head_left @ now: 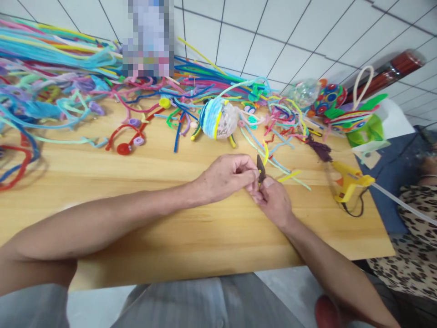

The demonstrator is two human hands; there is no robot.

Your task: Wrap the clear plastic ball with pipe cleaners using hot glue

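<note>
My left hand point(230, 176) is closed in a pinch near the middle of the table, with a small bit of yellow at its fingertips. Touching it on the right, my right hand point(274, 198) is wrapped round a small dark cutting tool point(261, 167), whose blades point up. A yellow pipe cleaner point(266, 152) rises just behind the tool. Beyond my hands sits a clear ball point(218, 119) partly wound with blue, white and yellow strands. My fingers hide most of the tool's handles.
Loose coloured pipe cleaners point(68, 86) are heaped along the back and left of the wooden table point(153, 246). A yellow glue gun point(351, 181) lies at the right, near decorated balls point(329, 99). A person in spotted clothing point(403, 264) is beside the right edge.
</note>
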